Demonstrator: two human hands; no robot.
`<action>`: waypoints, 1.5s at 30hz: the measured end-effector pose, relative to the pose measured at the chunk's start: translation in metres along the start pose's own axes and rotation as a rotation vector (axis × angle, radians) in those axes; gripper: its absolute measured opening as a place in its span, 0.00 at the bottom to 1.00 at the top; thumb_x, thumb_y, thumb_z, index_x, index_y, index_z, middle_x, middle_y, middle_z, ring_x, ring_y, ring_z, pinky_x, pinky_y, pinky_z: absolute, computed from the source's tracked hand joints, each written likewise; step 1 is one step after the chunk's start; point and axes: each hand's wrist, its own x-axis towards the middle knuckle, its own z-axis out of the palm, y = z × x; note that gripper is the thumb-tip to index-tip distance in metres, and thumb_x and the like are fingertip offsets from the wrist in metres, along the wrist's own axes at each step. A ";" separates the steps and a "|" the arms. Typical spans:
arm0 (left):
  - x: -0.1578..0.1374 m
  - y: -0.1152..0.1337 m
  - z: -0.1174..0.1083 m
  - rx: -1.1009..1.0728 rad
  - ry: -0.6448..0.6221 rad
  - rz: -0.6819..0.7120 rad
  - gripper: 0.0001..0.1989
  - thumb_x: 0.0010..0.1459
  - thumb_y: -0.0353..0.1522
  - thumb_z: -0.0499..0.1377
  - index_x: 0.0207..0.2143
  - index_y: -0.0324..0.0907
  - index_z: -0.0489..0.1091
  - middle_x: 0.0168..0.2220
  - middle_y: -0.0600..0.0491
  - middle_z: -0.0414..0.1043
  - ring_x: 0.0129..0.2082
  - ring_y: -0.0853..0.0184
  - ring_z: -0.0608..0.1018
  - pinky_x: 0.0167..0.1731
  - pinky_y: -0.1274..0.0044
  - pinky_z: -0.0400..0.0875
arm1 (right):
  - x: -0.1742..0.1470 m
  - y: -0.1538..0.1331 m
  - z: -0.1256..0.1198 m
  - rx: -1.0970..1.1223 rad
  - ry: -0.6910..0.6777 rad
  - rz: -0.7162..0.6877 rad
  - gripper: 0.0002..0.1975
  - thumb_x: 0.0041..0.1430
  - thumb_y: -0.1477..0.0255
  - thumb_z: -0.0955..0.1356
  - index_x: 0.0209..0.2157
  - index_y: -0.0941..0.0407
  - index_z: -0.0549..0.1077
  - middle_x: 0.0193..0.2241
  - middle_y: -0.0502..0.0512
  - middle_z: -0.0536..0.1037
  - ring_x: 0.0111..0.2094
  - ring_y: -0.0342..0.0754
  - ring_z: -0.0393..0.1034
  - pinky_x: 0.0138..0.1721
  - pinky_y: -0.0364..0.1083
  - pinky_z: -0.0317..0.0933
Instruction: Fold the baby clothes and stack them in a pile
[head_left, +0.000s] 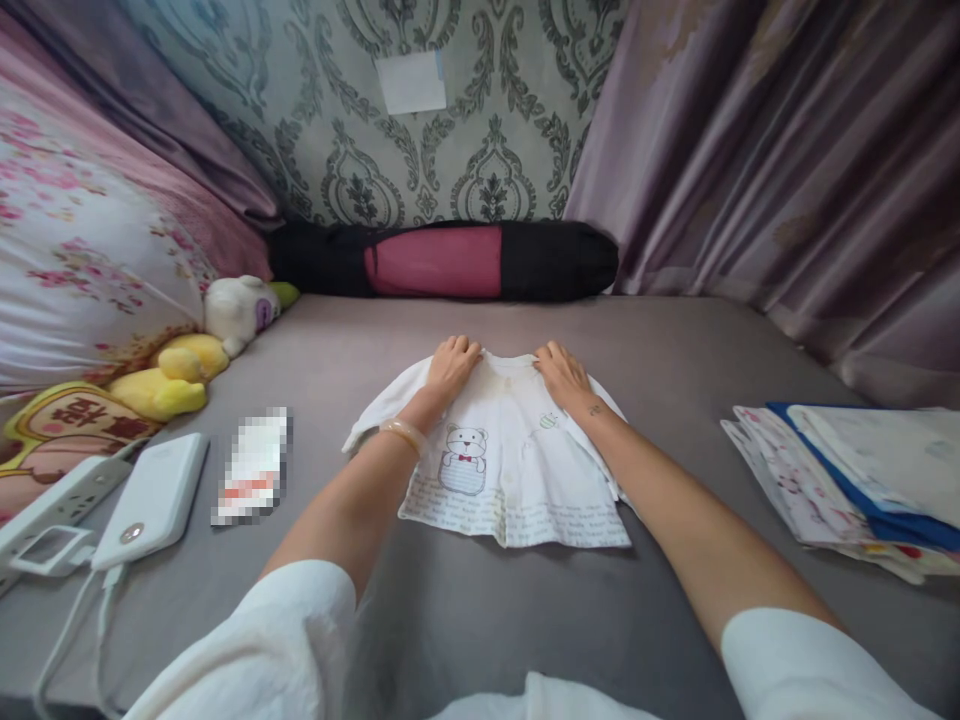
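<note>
- White cotton, printed with a small bear, lies flat in the middle of a grey bed sheet: a baby shirt, spread front-up, its hem toward the wearer of the camera.
- The left hand rests palm-down on the shirt's left shoulder, fingers together and curled slightly over the top edge; whether they pinch the fabric cannot be told.
- The right hand lies on the opposite shoulder, near the collar, fingers likewise close together and pressed to the cloth.
- A pale bangle circles the left wrist; both arms emerge from white sleeves.
- To the right, well apart from the shirt, sits a stack of folded clothes, white and patterned pieces over a blue one.
- At left lie a white power bank with its cable, a power strip just beside it, and a blurred packet.
- Yellow and white plush toys lean against a floral pillow.
- A black-and-pink bolster lines the far edge, under patterned wallpaper; mauve curtains hang at right.
</note>
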 end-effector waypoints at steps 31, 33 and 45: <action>-0.117 -0.122 -0.063 -0.860 -0.380 -0.553 0.24 0.36 0.50 0.62 0.30 0.41 0.75 0.28 0.53 0.75 0.31 0.65 0.72 0.33 0.77 0.66 | -0.130 0.081 -0.052 1.010 -0.355 0.714 0.05 0.53 0.74 0.68 0.32 0.58 0.76 0.24 0.50 0.77 0.23 0.40 0.67 0.24 0.38 0.59; -0.117 -0.121 -0.061 -0.892 -0.366 -0.553 0.24 0.35 0.49 0.63 0.29 0.41 0.74 0.26 0.53 0.73 0.30 0.66 0.72 0.31 0.77 0.65 | -0.127 0.081 -0.052 0.983 -0.316 0.732 0.07 0.54 0.73 0.67 0.34 0.58 0.77 0.25 0.51 0.78 0.23 0.41 0.68 0.25 0.38 0.59; -0.093 -0.118 -0.051 -0.487 -0.055 -0.483 0.17 0.55 0.39 0.52 0.40 0.39 0.73 0.23 0.56 0.62 0.24 0.68 0.65 0.28 0.77 0.60 | -0.104 0.112 -0.060 0.062 -0.133 0.370 0.17 0.64 0.67 0.60 0.47 0.52 0.77 0.45 0.59 0.79 0.45 0.54 0.72 0.42 0.48 0.62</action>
